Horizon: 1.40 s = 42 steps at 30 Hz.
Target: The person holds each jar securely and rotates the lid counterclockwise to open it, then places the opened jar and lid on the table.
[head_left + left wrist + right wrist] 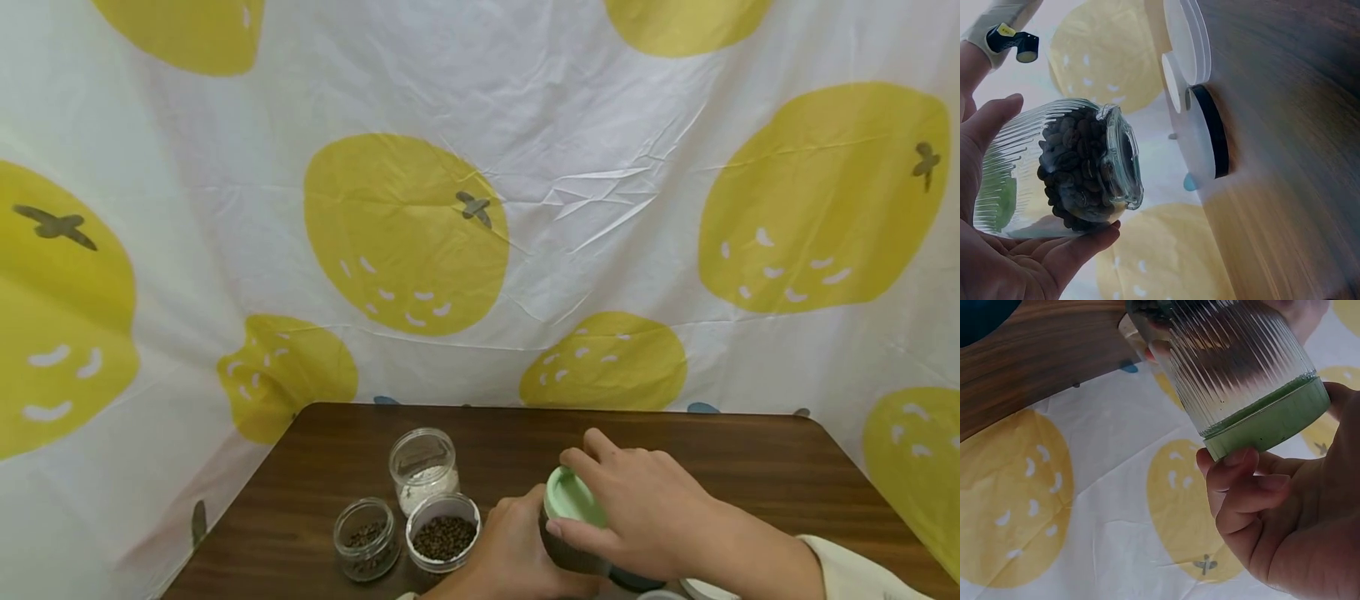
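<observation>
My left hand [506, 546] grips a ribbed clear glass jar [1016, 134] around its side. Dark coffee beans [1075, 165] lie in the jar, gathered toward its base in the left wrist view. On the jar's mouth sits a light green lid [573, 492], which my right hand [648, 496] holds by its rim with fingers and thumb. The right wrist view has the green lid [1272, 422] seated against the glass, with curled fingertips [1238, 459] at its edge. Both hands are at the near side of the table, right of the middle.
Left of the hands stand an open jar of white grains [423, 479], an open jar of small brown grains [444, 537] and a smaller glass jar [367, 546]. White lids [1188, 40] and a black-rimmed lid [1213, 134] lie on the dark wooden table [510, 442]. A lemon-print cloth [585, 250] hangs behind.
</observation>
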Motion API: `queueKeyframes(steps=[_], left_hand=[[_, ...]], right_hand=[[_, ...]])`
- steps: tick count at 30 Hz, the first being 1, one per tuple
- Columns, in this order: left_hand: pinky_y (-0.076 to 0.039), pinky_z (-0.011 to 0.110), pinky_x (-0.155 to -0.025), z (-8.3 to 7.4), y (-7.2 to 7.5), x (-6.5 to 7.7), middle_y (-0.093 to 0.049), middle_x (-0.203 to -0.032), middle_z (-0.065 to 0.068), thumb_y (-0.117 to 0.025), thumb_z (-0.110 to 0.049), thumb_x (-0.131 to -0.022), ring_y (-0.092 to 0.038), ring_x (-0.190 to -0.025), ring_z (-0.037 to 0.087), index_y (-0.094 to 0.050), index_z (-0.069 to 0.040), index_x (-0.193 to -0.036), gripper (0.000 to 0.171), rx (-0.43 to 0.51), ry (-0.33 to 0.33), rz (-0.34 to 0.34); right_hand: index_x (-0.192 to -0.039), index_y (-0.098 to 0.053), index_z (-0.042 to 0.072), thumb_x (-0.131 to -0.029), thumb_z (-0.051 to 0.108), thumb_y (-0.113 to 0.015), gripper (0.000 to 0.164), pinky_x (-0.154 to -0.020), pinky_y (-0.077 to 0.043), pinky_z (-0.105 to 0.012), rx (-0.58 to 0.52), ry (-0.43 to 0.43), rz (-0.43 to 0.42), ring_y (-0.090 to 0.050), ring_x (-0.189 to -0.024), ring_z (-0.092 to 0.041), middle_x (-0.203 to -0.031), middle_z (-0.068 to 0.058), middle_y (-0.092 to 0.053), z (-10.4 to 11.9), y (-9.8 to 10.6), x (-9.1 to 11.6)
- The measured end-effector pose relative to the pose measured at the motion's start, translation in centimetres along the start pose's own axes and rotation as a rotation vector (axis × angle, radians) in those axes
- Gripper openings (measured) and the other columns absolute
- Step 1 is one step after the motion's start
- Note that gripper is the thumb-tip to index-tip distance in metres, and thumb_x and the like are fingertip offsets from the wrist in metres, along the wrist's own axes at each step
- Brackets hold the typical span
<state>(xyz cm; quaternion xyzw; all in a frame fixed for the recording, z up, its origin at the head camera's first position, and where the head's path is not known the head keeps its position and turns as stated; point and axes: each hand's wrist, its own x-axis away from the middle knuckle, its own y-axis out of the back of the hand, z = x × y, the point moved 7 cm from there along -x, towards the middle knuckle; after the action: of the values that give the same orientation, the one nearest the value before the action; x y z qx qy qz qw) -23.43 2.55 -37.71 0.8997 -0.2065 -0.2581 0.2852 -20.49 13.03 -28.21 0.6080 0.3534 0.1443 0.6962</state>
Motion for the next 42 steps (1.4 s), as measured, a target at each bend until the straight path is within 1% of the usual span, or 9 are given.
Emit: queueKeyframes(steps=[6, 10, 15, 19, 24, 28, 33, 39, 42], left_hand=[[-0.059, 0.023, -0.069, -0.1, 0.1, 0.0, -0.073, -0.099, -0.010, -0.083, -0.057, -0.068, -0.064, -0.081, -0.003, -0.063, -0.021, -0.116, 0.063, -0.048, 0.015, -0.013], [-0.058, 0.024, -0.067, 0.1, 0.2, 0.1, -0.073, -0.097, -0.011, -0.083, -0.058, -0.067, -0.064, -0.079, -0.003, -0.064, -0.023, -0.114, 0.062, -0.079, 0.035, -0.027], [-0.059, 0.024, -0.067, -0.1, 0.4, 0.1, -0.074, -0.098, -0.011, -0.083, -0.058, -0.067, -0.064, -0.078, -0.004, -0.063, -0.025, -0.117, 0.064, -0.075, 0.015, -0.046], [-0.058, 0.026, -0.067, -0.1, 0.6, 0.2, -0.074, -0.094, -0.012, -0.083, -0.058, -0.065, -0.063, -0.076, -0.003, -0.063, -0.026, -0.116, 0.064, -0.089, 0.024, -0.061], [-0.057, 0.025, -0.066, 0.1, 0.7, 0.3, -0.073, -0.091, -0.013, -0.084, -0.056, -0.065, -0.063, -0.073, -0.003, -0.064, -0.026, -0.113, 0.061, -0.060, 0.043, -0.051], [-0.056, 0.021, -0.066, 0.0, 0.7, 0.4, -0.073, -0.092, -0.013, -0.085, -0.057, -0.065, -0.063, -0.074, -0.004, -0.062, -0.029, -0.116, 0.063, -0.034, -0.002, -0.042], [-0.055, 0.015, -0.066, -0.3, 0.7, 0.4, -0.074, -0.094, -0.011, -0.084, -0.057, -0.065, -0.063, -0.076, -0.005, -0.061, -0.028, -0.116, 0.063, -0.017, -0.053, -0.024], [-0.056, 0.017, -0.068, 0.0, 0.5, 0.5, -0.075, -0.097, -0.007, -0.085, -0.053, -0.067, -0.065, -0.078, -0.003, -0.062, -0.024, -0.119, 0.064, 0.064, -0.029, 0.013], [-0.056, 0.018, -0.068, 0.3, 0.4, 0.5, -0.074, -0.096, -0.007, -0.086, -0.051, -0.066, -0.065, -0.077, -0.002, -0.063, -0.021, -0.119, 0.065, 0.075, -0.009, 0.020]], right_hand=[[-0.120, -0.064, 0.012, -0.093, 0.060, -0.055, 0.056, -0.041, -0.042, -0.024, -0.008, 0.039, -0.009, -0.043, -0.050, -0.005, -0.092, 0.002, -0.049, 0.3, 0.1, -0.2], [-0.119, -0.064, 0.012, -0.092, 0.062, -0.055, 0.058, -0.042, -0.043, -0.024, -0.002, 0.061, -0.016, -0.043, -0.051, -0.005, -0.092, 0.003, -0.048, 0.4, 0.1, -0.3], [-0.121, -0.064, 0.012, -0.091, 0.064, -0.054, 0.061, -0.044, -0.045, -0.025, -0.007, 0.081, -0.019, -0.042, -0.052, -0.005, -0.093, 0.003, -0.047, 0.4, 0.2, -0.4], [-0.123, -0.063, 0.013, -0.091, 0.064, -0.054, 0.061, -0.045, -0.046, -0.025, -0.016, 0.091, -0.012, -0.042, -0.053, -0.005, -0.093, 0.003, -0.047, 0.5, 0.2, -0.4], [-0.122, -0.063, 0.016, -0.090, 0.063, -0.057, 0.057, -0.045, -0.045, -0.025, -0.033, 0.109, -0.015, -0.041, -0.053, -0.004, -0.093, 0.004, -0.046, 0.7, 0.2, -0.4], [-0.121, -0.064, 0.019, -0.087, 0.061, -0.062, 0.054, -0.049, -0.048, -0.025, -0.038, 0.138, -0.016, -0.043, -0.058, -0.005, -0.095, 0.006, -0.047, 1.0, 0.4, -0.2], [-0.123, -0.063, 0.021, -0.087, 0.061, -0.063, 0.054, -0.051, -0.048, -0.026, -0.013, 0.156, -0.012, -0.043, -0.061, -0.005, -0.096, 0.008, -0.047, 1.4, 0.7, 0.1], [-0.125, -0.062, 0.022, -0.088, 0.056, -0.063, 0.050, -0.052, -0.048, -0.025, -0.015, 0.164, -0.021, -0.046, -0.067, -0.004, -0.098, 0.010, -0.048, 1.5, 0.7, 0.3], [-0.126, -0.062, 0.023, -0.090, 0.054, -0.062, 0.048, -0.055, -0.051, -0.027, -0.011, 0.173, -0.017, -0.049, -0.074, -0.004, -0.103, 0.010, -0.050, 1.5, 0.6, 0.4]])
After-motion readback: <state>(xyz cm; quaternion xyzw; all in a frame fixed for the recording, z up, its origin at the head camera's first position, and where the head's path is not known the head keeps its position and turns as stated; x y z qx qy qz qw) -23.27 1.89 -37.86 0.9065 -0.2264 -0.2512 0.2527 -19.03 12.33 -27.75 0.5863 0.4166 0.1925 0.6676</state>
